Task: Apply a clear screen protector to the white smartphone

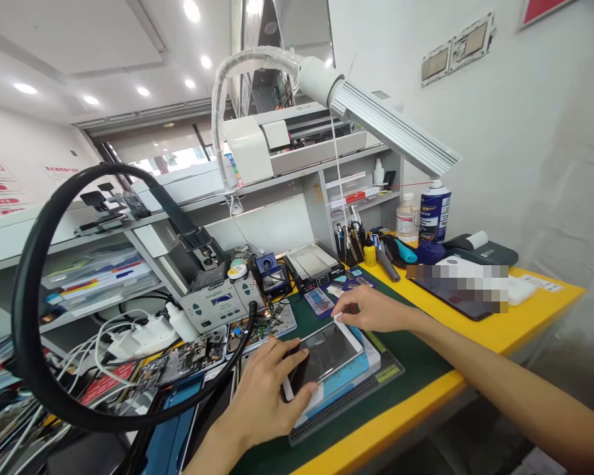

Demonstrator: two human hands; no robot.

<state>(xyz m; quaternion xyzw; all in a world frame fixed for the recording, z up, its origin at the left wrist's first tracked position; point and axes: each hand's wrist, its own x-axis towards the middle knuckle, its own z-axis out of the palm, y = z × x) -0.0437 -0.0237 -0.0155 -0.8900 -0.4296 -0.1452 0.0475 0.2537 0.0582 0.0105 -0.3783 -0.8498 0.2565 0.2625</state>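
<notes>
A white-framed touchscreen device [329,353], a phone or small tablet, lies screen up with a dark glossy face. My left hand [272,379] grips its near-left end, the fingers over the screen and the thumb at the lower edge. At the far-right corner, my right hand [366,308] has thumb and fingertips pinched together by a small white bit; what they hold is too small to tell. Beneath the device is a light-blue and white box-like block [349,377], resting on a grey perforated pad [393,371].
A green mat [426,346] covers the yellow-edged bench [539,316]. To the left stand a rework station [222,303] with a thick black hose [34,264], circuit boards [188,359] and cables. A lamp [396,125] hangs overhead. Right are a spray can [434,211] and dark tablet [450,293].
</notes>
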